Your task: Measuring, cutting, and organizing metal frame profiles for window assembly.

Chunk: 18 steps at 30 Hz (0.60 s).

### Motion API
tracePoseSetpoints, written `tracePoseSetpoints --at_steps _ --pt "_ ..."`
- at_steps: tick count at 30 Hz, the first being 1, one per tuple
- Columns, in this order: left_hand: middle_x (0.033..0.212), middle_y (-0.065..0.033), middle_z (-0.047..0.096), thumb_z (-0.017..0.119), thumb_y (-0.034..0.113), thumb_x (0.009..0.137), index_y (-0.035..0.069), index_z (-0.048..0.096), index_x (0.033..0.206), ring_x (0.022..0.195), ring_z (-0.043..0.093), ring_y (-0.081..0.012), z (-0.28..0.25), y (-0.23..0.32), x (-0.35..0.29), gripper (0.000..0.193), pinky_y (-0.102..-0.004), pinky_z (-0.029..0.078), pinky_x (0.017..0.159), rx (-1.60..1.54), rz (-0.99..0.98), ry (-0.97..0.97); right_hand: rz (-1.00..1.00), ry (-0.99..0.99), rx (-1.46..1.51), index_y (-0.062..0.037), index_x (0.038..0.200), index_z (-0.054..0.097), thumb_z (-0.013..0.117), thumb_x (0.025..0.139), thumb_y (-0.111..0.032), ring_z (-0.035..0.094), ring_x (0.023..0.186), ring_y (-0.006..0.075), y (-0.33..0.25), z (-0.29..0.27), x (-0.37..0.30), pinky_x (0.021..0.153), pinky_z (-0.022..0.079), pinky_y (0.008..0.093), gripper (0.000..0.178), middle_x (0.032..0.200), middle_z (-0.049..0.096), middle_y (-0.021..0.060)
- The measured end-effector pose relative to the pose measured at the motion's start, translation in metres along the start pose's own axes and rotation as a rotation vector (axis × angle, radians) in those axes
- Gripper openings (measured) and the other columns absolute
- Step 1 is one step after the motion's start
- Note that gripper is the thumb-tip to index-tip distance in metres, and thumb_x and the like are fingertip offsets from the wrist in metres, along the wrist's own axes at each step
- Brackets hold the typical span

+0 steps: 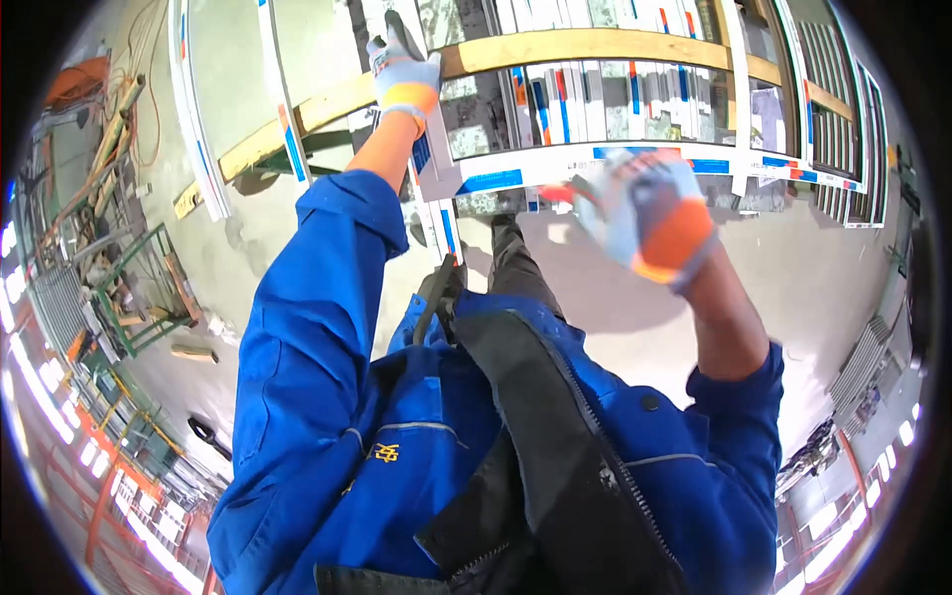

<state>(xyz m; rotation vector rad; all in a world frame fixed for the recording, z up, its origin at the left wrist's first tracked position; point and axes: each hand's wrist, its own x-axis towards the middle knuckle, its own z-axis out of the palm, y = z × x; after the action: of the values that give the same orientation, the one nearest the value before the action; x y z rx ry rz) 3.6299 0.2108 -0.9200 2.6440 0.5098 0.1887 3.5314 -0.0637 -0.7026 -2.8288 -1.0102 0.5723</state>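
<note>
My left hand, in a grey and orange work glove, lies with its fingers stretched forward over a pale upright profile beside a wooden beam. Below it, that profile meets a long white rail with blue stickers at a corner. My right hand, gloved alike, is in front of this rail and smeared by motion. From its fingers a small red thing juts to the left; its kind is too blurred to tell.
Bundled white profiles lie beyond the rail. More long white profiles stand at the left, and dark-edged frames at the right. A green metal rack and a wood block are on the left floor.
</note>
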Motion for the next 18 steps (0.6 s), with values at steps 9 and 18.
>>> tracePoseSetpoints --at_steps 9,18 --pt "0.113 -0.0261 0.062 0.078 0.031 0.066 0.001 0.050 0.132 0.105 0.060 -0.0383 0.024 -0.020 0.013 0.077 -0.0416 0.047 0.091 -0.151 0.077 0.096 0.982 -0.173 0.261 -0.0129 0.093 0.071 0.055 0.086 -0.034 0.065 0.089 0.0377 0.125 0.204 -0.160 0.077 0.051 0.0456 0.028 0.093 0.068 0.0180" --pt "0.108 -0.0233 0.066 0.063 0.033 0.076 -0.003 0.066 0.104 0.103 0.063 -0.0395 -0.012 0.045 0.008 0.046 -0.0450 0.051 0.087 0.530 0.092 -0.315 1.465 0.850 0.448 -0.0087 0.116 0.060 0.053 0.093 -0.024 0.064 0.096 0.0342 0.309 0.418 -0.174 0.079 0.051 0.0423 0.028 0.107 0.066 0.0162"
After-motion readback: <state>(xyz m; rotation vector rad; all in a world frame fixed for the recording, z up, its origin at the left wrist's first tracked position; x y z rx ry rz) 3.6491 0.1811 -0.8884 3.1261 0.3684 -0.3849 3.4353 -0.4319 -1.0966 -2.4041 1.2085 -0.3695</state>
